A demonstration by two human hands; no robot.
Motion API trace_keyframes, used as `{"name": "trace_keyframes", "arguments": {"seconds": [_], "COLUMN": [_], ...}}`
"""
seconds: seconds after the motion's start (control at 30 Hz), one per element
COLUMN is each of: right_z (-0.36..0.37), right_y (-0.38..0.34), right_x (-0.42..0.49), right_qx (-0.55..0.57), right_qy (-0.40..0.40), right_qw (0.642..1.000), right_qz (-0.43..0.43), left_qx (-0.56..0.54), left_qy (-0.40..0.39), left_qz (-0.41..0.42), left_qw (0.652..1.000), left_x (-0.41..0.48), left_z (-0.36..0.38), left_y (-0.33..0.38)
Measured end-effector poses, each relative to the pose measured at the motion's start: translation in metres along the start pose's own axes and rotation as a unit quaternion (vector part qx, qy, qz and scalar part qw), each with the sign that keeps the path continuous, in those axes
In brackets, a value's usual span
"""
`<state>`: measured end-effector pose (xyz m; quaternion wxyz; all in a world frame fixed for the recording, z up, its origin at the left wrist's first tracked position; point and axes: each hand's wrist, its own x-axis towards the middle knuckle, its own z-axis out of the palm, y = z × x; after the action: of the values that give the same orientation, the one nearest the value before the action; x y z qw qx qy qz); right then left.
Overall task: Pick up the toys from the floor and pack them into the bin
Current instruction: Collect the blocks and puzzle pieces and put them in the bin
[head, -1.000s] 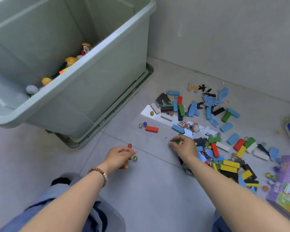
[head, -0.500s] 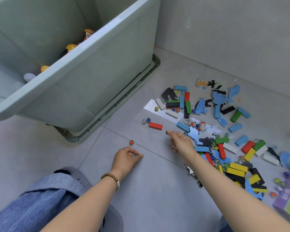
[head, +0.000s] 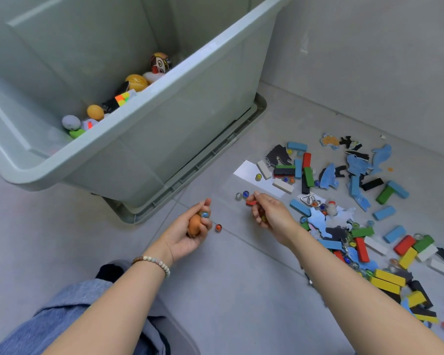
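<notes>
A big grey-green bin [head: 180,73] stands at the upper left with balls, a colour cube and other toys inside. My left hand [head: 190,229] is palm-up just above the floor, in front of the bin's near corner. It grips an orange ball [head: 194,224] and a blue marble at its fingertips. A red marble [head: 218,227] lies just right of it. My right hand [head: 269,213] has curled fingers with small marbles tucked in them, and its fingertips pinch the end of a red block [head: 250,202]. Two marbles [head: 242,195] lie just left of that block.
To the right, the floor holds a spread of coloured blocks [head: 385,278], blue foam puzzle pieces [head: 356,165], several marbles and a metal triangle [head: 308,199]. A white paper [head: 246,170] lies under some. A grey wall runs behind. My jeans-clad knee [head: 62,316] is at the lower left.
My left hand has turned palm-up with the blue marble and the orange ball in it. My right hand has reached left from the pile to the red block. The view tilted toward the bin.
</notes>
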<state>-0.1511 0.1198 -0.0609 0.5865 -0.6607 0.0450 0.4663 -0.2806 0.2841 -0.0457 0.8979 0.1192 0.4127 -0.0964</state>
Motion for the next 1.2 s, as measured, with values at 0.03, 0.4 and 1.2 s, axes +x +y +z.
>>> {"name": "trace_keyframes", "arguments": {"seconds": [0.03, 0.4, 1.2], "right_z": [0.003, 0.028, -0.007], "right_y": [-0.001, 0.000, -0.014], "right_x": [0.001, -0.001, 0.039], "right_qx": [0.014, -0.029, -0.487], "right_qy": [-0.017, -0.027, 0.012], "right_qw": [1.000, 0.999, 0.865], "right_qz": [0.005, 0.005, -0.120], "left_qx": [-0.044, 0.014, 0.617], "left_qy": [-0.053, -0.017, 0.118], "left_qz": [-0.017, 0.005, 0.111], "left_qw": [0.998, 1.000, 0.770], "left_x": [-0.003, -0.006, 0.031], "left_z": [0.001, -0.001, -0.022], "left_y": [0.006, 0.014, -0.018]}}
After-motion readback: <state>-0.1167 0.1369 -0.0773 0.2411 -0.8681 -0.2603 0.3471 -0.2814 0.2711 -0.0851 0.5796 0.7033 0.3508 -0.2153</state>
